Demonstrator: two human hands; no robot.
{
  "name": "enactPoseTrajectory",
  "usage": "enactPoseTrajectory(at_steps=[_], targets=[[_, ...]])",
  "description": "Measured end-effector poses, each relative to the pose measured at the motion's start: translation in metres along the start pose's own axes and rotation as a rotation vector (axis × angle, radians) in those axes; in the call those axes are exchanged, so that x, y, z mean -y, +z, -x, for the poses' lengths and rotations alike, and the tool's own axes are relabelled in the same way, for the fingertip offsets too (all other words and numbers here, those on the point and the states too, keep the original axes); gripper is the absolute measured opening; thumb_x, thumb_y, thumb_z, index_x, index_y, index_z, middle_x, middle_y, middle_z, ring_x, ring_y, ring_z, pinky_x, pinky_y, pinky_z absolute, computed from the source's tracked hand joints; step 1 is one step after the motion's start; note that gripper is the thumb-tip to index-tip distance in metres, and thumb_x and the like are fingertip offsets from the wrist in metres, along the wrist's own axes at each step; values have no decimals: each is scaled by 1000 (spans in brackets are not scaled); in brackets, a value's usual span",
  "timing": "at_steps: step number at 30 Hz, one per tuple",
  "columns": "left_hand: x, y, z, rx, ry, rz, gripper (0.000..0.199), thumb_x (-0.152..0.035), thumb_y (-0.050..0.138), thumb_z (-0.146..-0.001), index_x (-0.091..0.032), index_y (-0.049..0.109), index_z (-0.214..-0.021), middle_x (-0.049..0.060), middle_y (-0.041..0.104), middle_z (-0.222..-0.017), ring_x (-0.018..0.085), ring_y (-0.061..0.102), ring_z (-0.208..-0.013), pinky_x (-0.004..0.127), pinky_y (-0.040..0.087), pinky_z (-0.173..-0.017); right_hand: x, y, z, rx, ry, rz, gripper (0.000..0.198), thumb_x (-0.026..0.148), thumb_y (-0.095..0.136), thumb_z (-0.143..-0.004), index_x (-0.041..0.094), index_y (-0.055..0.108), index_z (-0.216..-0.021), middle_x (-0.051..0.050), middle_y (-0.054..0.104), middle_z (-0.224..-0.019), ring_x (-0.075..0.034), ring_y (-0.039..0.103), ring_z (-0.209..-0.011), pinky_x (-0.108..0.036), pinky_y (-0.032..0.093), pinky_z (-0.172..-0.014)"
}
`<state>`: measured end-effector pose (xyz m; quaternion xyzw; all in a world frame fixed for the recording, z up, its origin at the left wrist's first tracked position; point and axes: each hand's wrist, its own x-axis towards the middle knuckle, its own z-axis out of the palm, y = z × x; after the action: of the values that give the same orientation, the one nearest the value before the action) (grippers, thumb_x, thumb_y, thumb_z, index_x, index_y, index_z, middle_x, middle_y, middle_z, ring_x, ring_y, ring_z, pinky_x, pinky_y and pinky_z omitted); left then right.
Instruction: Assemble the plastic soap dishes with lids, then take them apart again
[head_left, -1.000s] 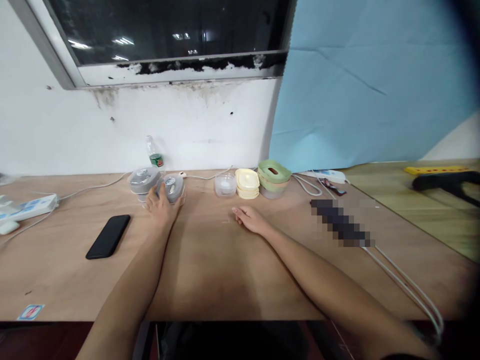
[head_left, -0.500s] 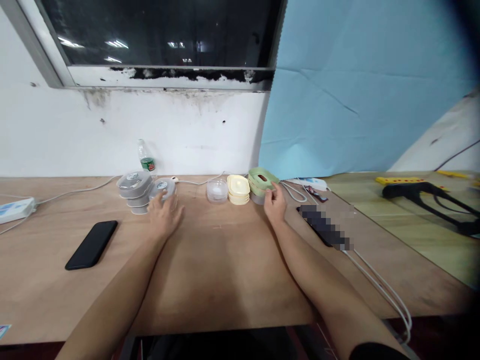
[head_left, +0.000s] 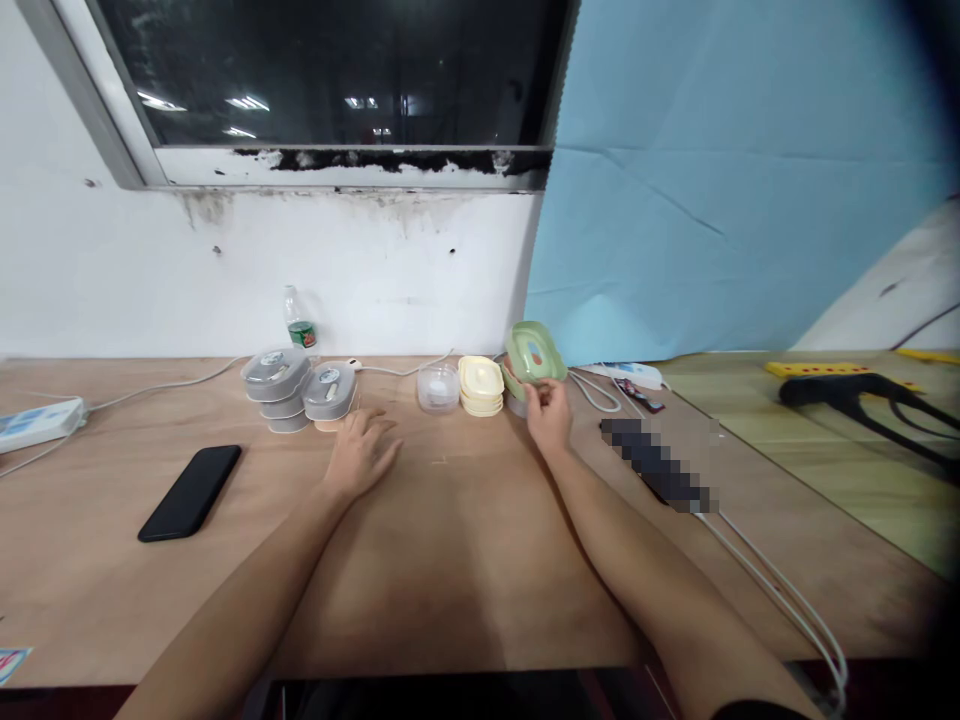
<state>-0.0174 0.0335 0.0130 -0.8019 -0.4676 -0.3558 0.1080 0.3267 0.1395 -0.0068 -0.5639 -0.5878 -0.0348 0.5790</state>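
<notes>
My right hand [head_left: 549,415] pinches the front edge of a green lid [head_left: 529,345], which is tilted up with its top face toward me. Beneath it stand more green and greyish pieces, partly hidden by the hand. Fingers apart, my left hand [head_left: 361,455] hovers over or rests on the table, just right of a grey lidded container [head_left: 328,392]. Left of that is a stack of grey lidded containers [head_left: 274,375]. Between my hands stand a clear container [head_left: 438,388] and a stack of pale yellow lids [head_left: 481,380].
A black phone [head_left: 191,492] lies at left on the wooden table [head_left: 450,560]; a pixelated dark object [head_left: 656,465] with white cables lies at right. A plastic bottle [head_left: 300,325] stands by the wall. White power strips [head_left: 41,425] sit at both sides. A black-handled object [head_left: 847,395] is far right.
My right hand has tipped the green lid up from its stack. My left hand has moved right and toward me, away from the grey container. The view has shifted slightly.
</notes>
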Motion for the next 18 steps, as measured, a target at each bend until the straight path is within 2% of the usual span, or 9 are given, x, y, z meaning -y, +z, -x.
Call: enactPoseTrajectory(at_steps=[3,5,8,12,15,18], targets=[[0,-1,0,-43,-24,8,39,-36,54,-88,-21,50,-124,13,53,-122,27,50,-113,45,41,-97,18,3,17,50,-14,-83,45,58,61,-75,18,53,-97,1,59,-67,-16,55,-60,-28,44,-62],[0,-1,1,-64,-35,31,53,-40,53,-88,-19,39,-135,15,50,-126,29,47,-118,46,39,-100,35,5,35,131,-44,-148,42,57,64,-73,20,53,-91,3,56,-63,-15,53,-58,-27,43,-60],[1,-1,4,-90,-11,112,69,-48,47,-89,-17,21,-144,18,44,-134,32,42,-125,49,35,-103,61,4,62,250,-103,-288,36,53,63,-77,22,54,-92,3,54,-61,-15,51,-57,-27,43,-60],[1,-2,7,-73,19,176,80,-57,38,-88,-15,6,-148,20,39,-140,33,40,-128,49,35,-102,88,3,80,423,-37,-427,30,52,55,-83,22,56,-84,4,48,-57,-13,45,-53,-26,39,-54],[-2,-4,5,11,-22,130,74,-52,41,-89,-15,15,-148,19,39,-141,32,41,-127,48,34,-103,96,7,76,629,103,-553,36,56,56,-80,22,51,-70,5,42,-54,-11,39,-48,-23,33,-47],[-8,-6,2,144,-59,99,56,-47,41,-92,-17,35,-140,16,54,-128,29,51,-117,44,39,-98,97,13,71,864,387,-727,42,62,55,-77,23,45,-66,8,34,-47,-8,27,-38,-22,20,-37]])
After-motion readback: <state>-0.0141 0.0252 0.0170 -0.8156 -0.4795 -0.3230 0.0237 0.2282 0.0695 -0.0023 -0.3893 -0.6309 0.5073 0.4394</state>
